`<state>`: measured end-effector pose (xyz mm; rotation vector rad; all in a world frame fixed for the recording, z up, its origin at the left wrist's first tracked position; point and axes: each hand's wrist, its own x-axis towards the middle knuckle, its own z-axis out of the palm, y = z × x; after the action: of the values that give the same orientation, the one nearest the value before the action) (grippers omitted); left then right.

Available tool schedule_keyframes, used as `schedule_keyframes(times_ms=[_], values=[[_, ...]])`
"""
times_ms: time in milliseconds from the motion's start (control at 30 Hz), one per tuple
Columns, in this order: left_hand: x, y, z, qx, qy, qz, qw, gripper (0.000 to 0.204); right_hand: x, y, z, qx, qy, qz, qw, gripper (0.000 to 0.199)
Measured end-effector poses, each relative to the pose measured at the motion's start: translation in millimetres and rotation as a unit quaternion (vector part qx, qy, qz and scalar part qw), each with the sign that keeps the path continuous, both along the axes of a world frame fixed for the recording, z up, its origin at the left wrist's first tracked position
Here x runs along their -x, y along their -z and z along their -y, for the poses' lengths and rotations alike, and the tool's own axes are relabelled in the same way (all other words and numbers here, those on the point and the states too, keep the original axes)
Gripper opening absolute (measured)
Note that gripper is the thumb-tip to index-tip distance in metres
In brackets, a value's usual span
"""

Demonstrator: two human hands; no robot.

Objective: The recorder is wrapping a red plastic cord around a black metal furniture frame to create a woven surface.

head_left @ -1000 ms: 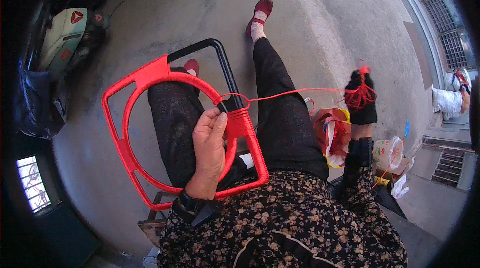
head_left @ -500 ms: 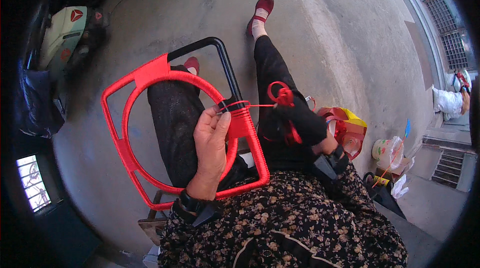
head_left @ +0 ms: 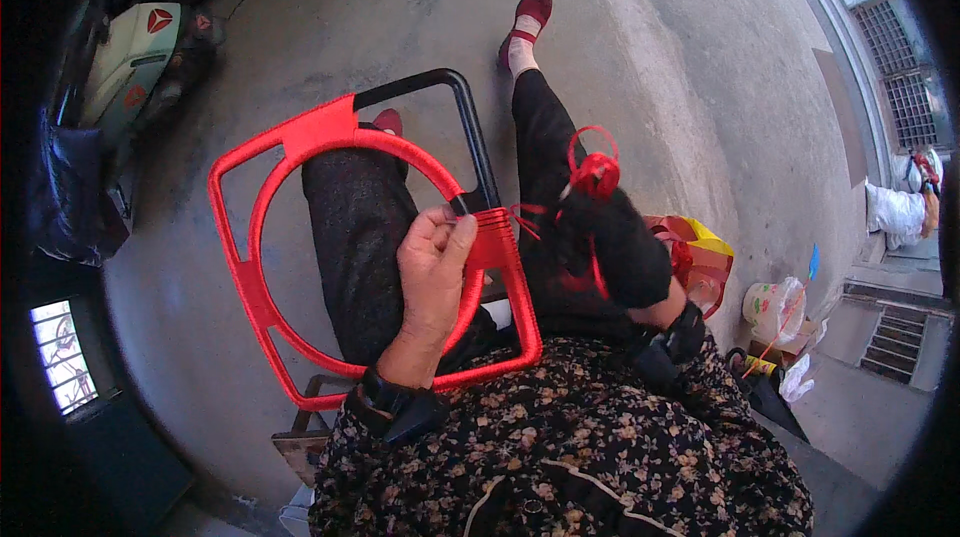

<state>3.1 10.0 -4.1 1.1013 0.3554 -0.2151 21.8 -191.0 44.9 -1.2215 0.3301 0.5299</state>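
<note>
A grey concrete floor (head_left: 450, 22) is spreading out under a seated person, whose dark trouser legs (head_left: 355, 247) are stretching forward and ending in red shoes (head_left: 534, 9). On the left side a pale scooter (head_left: 128, 72) is standing near a dark padded cover (head_left: 72, 197), and light is coming through a barred window (head_left: 62, 357). On the right, a white sack (head_left: 892, 212) is lying by the wall.

A square frame (head_left: 253, 282) with a round ring inside is resting over the person's lap, tilting a little. Red cord is covering most of it, while its far right corner is showing bare black. The bare left hand (head_left: 435, 262) is pinching the frame's right side between thumb and fingers, just where the ring is meeting the outer bar and a short black stretch is showing.

The right hand (head_left: 615, 247), wearing a black glove, is holding a looped bundle of red cord (head_left: 596, 177) just to the right of the frame; its fingers are blending into the dark trousers. A thin strand is trailing between the wrapped bar and the glove. Beyond that hand, a red and yellow bag (head_left: 708, 255) is sitting near a white tub (head_left: 762, 309).
</note>
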Motion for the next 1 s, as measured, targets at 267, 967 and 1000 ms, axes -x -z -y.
schedule_keyframes(times_ms=[267, 967, 1000], values=[[-0.8, 3.4, 2.3, 0.027, -0.02, 0.001, 0.999, 0.014, -15.5, 41.5, 80.3, 0.291, 0.01, 0.165, 0.942, 0.035], [8.3, -14.5, 0.4, -0.495, -0.107, 0.319, 0.801, 0.017, -27.6, 4.9, -41.7, 0.285, -0.068, 0.482, 0.825, 0.047], [9.0, -19.8, 1.2, -0.508, -0.089, 0.354, 0.78, 0.018, -28.9, -6.8, -41.9, 0.339, -0.14, 0.561, 0.742, 0.043]])
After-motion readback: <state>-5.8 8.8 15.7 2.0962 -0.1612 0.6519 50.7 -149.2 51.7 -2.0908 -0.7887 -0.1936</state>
